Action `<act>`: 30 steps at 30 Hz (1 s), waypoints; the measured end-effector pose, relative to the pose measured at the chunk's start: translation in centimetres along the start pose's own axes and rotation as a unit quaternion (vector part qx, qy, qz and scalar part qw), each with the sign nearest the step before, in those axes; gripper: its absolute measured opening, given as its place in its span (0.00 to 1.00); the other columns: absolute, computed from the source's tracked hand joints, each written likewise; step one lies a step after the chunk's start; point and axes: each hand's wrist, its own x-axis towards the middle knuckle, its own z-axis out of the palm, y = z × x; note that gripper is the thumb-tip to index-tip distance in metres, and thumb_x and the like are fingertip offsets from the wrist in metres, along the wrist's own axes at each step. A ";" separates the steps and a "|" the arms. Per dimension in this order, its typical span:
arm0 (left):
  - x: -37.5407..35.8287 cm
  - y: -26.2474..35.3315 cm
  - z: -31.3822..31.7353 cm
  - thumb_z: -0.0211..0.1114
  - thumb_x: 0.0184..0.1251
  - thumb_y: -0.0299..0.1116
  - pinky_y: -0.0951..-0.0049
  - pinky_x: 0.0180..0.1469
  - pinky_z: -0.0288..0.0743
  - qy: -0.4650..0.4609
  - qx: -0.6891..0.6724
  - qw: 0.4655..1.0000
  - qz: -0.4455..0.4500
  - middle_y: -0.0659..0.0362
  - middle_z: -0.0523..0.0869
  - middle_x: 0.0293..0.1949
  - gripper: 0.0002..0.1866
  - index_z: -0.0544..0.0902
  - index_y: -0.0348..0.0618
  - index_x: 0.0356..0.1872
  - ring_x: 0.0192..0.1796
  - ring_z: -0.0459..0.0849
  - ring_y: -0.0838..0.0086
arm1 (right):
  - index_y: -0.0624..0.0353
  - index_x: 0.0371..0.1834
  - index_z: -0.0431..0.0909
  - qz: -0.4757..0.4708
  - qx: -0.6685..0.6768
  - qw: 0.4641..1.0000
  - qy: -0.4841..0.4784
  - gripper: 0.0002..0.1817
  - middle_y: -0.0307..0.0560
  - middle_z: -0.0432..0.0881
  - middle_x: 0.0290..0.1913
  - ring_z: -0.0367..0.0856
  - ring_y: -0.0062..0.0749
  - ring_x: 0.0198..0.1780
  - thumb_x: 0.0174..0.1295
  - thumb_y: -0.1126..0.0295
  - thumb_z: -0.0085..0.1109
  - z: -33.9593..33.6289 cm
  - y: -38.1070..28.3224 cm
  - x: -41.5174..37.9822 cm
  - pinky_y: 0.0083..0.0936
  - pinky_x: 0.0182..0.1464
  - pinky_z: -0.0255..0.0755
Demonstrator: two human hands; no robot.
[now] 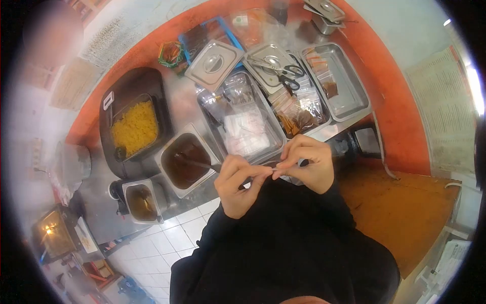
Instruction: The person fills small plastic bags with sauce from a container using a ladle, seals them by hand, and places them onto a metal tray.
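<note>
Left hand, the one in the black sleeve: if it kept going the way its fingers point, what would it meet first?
The left hand points at the right hand; their fingertips already meet over something small and unclear, so the right hand comes first.

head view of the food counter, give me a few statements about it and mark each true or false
1. The left hand and the right hand meet fingertip to fingertip, pinching something small. True; what it is cannot be told.
2. The black tray of yellow food is covered by a lid. False: it lies open.
3. The black-handled scissors lie on a flat steel lid. True.
4. The square steel tub of dark brown sauce is empty. False: it is filled with sauce, and a utensil handle sticks out of it.
5. Both sleeves are white. False: they are black.
</note>
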 end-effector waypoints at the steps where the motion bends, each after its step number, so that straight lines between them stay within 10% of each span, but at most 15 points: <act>1: 0.0 -0.2 0.5 0.71 0.38 0.22 0.73 0.36 0.69 0.015 -0.020 0.999 0.020 0.61 0.72 0.17 0.07 0.83 0.42 0.23 0.26 0.71 0.72 | 0.63 0.17 0.78 0.014 0.004 1.000 0.014 0.09 0.44 0.75 0.23 0.74 0.22 0.25 0.34 0.78 0.71 -0.3 0.1 0.0 0.15 0.25 0.64; 9: 0.1 -2.3 3.7 0.71 0.40 0.24 0.72 0.36 0.67 0.067 -0.117 0.987 0.089 0.60 0.74 0.19 0.07 0.82 0.38 0.23 0.26 0.72 0.72 | 0.65 0.14 0.75 0.085 0.049 0.993 0.062 0.12 0.44 0.75 0.22 0.78 0.24 0.28 0.30 0.81 0.73 -2.0 1.0 -1.1 0.15 0.28 0.68; 17: 0.8 -2.8 5.9 0.68 0.45 0.27 0.74 0.37 0.69 -0.093 -0.162 0.978 -0.093 0.57 0.77 0.29 0.10 0.81 0.40 0.32 0.33 0.76 0.69 | 0.60 0.13 0.77 0.145 -0.130 0.964 0.179 0.07 0.43 0.79 0.21 0.76 0.22 0.27 0.38 0.79 0.67 -9.5 3.1 -3.0 0.18 0.32 0.66; 21: 0.3 -5.6 4.5 0.63 0.52 0.24 0.75 0.40 0.69 -0.112 -0.151 0.974 -0.130 0.55 0.79 0.32 0.07 0.80 0.39 0.34 0.34 0.77 0.71 | 0.60 0.23 0.68 0.106 -0.175 0.958 0.203 0.09 0.40 0.75 0.30 0.73 0.19 0.31 0.52 0.75 0.60 -18.0 9.2 -2.7 0.19 0.37 0.68; 30: -1.7 -8.0 1.7 0.61 0.53 0.23 0.78 0.37 0.68 -0.053 -0.107 0.970 -0.210 0.56 0.80 0.30 0.04 0.80 0.37 0.31 0.33 0.77 0.73 | 0.61 0.28 0.72 0.218 -0.032 0.965 0.141 0.09 0.38 0.75 0.23 0.74 0.19 0.28 0.50 0.72 0.63 -24.4 29.4 4.0 0.18 0.28 0.70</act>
